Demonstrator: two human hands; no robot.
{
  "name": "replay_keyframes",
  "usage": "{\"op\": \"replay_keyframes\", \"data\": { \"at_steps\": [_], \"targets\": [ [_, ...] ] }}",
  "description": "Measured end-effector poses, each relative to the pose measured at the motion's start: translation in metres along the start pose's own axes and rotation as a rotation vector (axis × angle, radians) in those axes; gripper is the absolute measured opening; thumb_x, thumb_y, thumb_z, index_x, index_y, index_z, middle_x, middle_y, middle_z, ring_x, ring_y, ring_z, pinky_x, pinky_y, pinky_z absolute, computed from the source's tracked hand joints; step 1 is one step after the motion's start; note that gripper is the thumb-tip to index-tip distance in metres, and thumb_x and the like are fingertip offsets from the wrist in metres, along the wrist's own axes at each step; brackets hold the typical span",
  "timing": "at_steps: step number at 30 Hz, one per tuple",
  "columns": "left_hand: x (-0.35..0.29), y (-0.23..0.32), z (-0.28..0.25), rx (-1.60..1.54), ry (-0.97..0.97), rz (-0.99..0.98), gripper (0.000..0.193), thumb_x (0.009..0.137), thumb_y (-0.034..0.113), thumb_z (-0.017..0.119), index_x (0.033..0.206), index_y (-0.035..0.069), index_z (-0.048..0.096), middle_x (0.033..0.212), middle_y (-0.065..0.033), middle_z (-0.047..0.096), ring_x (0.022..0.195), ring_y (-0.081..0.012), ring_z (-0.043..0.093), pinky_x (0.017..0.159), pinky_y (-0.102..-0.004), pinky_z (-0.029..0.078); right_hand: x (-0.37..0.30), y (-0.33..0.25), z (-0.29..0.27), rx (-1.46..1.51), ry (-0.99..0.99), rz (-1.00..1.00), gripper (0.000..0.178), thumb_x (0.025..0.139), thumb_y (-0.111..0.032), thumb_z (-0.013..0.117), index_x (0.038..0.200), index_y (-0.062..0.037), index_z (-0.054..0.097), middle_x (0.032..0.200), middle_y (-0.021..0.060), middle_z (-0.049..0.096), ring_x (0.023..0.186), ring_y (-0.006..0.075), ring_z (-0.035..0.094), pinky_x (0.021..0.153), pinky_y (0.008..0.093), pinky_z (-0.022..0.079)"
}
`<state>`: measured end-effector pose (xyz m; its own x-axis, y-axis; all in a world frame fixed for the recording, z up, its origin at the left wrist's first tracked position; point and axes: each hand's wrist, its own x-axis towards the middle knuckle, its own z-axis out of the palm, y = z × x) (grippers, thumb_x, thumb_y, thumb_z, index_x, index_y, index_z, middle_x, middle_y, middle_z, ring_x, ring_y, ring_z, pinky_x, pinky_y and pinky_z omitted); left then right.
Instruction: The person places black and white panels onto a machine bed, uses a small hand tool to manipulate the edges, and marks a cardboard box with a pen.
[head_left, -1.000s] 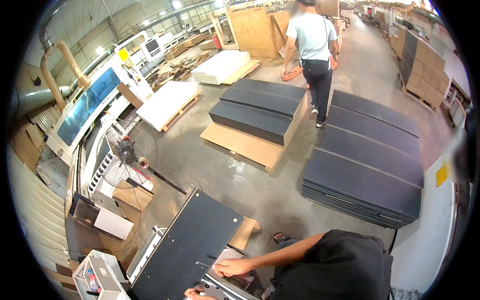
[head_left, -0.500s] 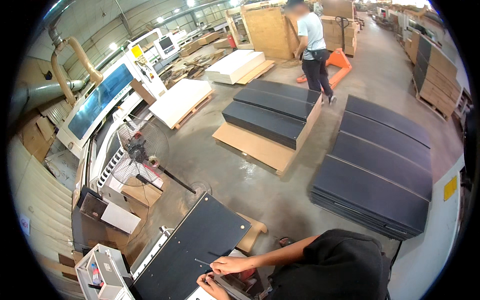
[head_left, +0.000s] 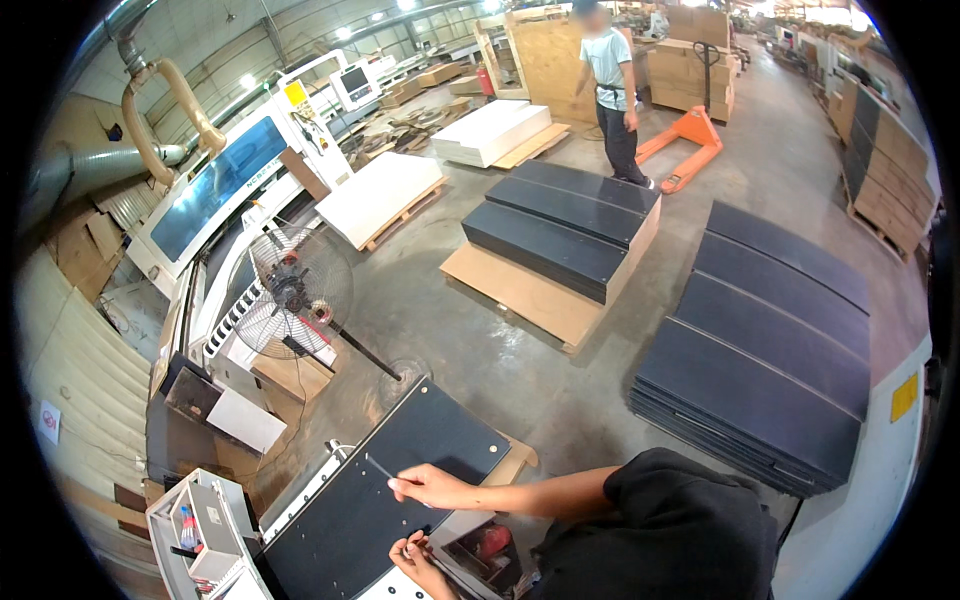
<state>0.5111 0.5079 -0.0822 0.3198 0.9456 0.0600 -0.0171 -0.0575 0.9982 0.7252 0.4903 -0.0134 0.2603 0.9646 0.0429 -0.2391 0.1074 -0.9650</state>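
Observation:
A long black board [head_left: 330,525] with small round holes and pale discs lies in front of me. Over its right half is my right hand [head_left: 435,487], closed around a thin dark rod-like tool [head_left: 379,466] that points up and left. The tool's handle is hidden in my fingers. Lower down, by the board's near right edge, my left hand [head_left: 420,567] has curled fingers pinched together. A small dark bit shows at its fingertips, too small to name. The two hands are apart.
Left of the board is an open white box [head_left: 205,520] with small items. A standing fan [head_left: 290,285] rises beyond it. Stacked black panels [head_left: 770,340] stand right, others [head_left: 560,225] ahead on a pallet. A person [head_left: 608,90] stands near an orange pallet jack [head_left: 690,145].
My right hand has lifted away from my left hand, up and to the left, with the tool. The person in the background has turned and shifted. The whole view has moved slightly.

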Motion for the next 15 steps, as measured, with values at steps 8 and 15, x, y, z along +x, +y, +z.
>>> {"op": "replay_keyframes", "data": {
  "at_steps": [8,15],
  "targets": [
    [-0.021,-0.001,-0.034,-0.025,0.074,-0.098,0.028,0.104,0.032,0.057,0.117,0.007,0.053,0.097,-0.0061,0.067,0.073,-0.0114,0.058,0.060,-0.0231,0.046,0.026,-0.011,0.051,-0.263,-0.141,-0.391,0.027,0.098,-0.022,0.064,0.118,-0.0038,0.069,0.108,0.0074,0.074,0.092,0.0147,0.068,0.078,0.0308,0.056],
    [-0.048,0.000,-0.051,0.007,0.159,-0.122,0.028,0.104,0.033,0.057,0.114,0.006,0.055,0.090,-0.0054,0.065,0.072,-0.0128,0.058,0.061,-0.0256,0.049,0.020,0.015,0.060,-0.113,-0.103,-0.280,0.022,0.099,-0.018,0.063,0.114,-0.0036,0.068,0.102,0.0050,0.072,0.092,0.0123,0.067,0.080,0.0277,0.054]
  ]
}}
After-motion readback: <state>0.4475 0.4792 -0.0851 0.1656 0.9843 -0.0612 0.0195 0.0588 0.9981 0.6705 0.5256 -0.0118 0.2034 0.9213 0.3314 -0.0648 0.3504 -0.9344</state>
